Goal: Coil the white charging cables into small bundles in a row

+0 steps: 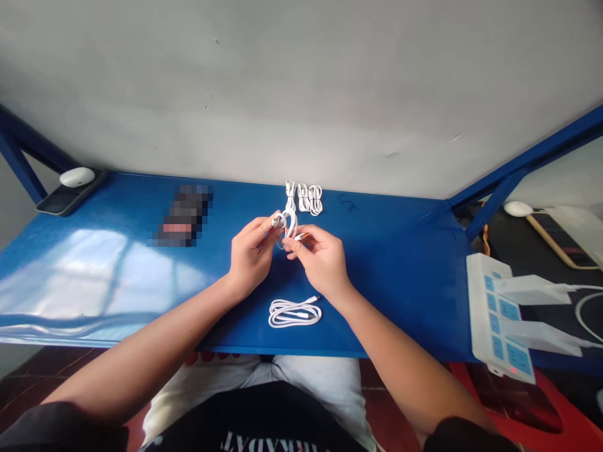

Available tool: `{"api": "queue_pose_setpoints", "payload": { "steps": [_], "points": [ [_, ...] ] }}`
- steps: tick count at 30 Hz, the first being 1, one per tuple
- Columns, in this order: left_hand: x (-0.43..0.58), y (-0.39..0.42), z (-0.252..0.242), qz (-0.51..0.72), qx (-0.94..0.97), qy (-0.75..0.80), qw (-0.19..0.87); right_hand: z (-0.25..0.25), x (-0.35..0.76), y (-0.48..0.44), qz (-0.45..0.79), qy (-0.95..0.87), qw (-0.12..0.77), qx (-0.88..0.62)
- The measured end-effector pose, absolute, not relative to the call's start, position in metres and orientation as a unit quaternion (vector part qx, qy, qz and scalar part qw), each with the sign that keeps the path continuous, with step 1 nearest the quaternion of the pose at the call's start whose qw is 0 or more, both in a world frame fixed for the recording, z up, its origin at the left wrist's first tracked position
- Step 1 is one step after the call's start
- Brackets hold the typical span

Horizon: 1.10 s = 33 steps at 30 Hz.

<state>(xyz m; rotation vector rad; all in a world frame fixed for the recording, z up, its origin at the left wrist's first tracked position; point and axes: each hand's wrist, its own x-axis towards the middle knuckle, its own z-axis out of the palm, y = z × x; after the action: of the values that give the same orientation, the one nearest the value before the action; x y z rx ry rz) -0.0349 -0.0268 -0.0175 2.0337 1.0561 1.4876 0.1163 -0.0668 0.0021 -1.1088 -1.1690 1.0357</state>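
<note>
- Above the blue table (pixel 391 270), in the head view, a coiled white cable (pixel 294 223) sits between the left hand (pixel 253 248) and right hand (pixel 323 251), each closed in a fingertip pinch on it.
- Near the table's front edge lies a loosely looped cable (pixel 304 316); toward the back edge, bundled cables (pixel 316 201).
- Likely best: pinch lightly, keep loops even, leave the plug end (pixel 301 236) free.

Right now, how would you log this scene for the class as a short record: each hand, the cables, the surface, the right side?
left hand: holding looped white cable
right hand: holding the same cable
nearer cable: white, coiled, lying below the hands
farther cables: three white bundles, side by side
surface: blue table
right side: white power strip
</note>
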Motion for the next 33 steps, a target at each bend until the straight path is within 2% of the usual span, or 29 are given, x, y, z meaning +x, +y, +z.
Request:
{"api": "queue_pose_setpoints", "payload": {
  "steps": [5,12,23,33],
  "points": [
    [-0.034,-0.025,-0.017,0.537,0.75,0.346,0.171,0.001,0.114,-0.068,0.395,-0.497,0.589,-0.5],
    [-0.033,-0.03,-0.017,0.522,0.738,0.365,0.223,-0.002,0.112,-0.069,0.346,-0.492,0.607,-0.519],
    [-0.037,-0.028,-0.03,0.577,0.722,0.353,0.146,-0.004,0.11,-0.072,0.226,-0.558,0.644,-0.472],
    [-0.039,-0.022,-0.029,0.594,0.75,0.258,0.134,-0.008,0.109,-0.07,0.219,-0.564,0.651,-0.459]
  ]
}}
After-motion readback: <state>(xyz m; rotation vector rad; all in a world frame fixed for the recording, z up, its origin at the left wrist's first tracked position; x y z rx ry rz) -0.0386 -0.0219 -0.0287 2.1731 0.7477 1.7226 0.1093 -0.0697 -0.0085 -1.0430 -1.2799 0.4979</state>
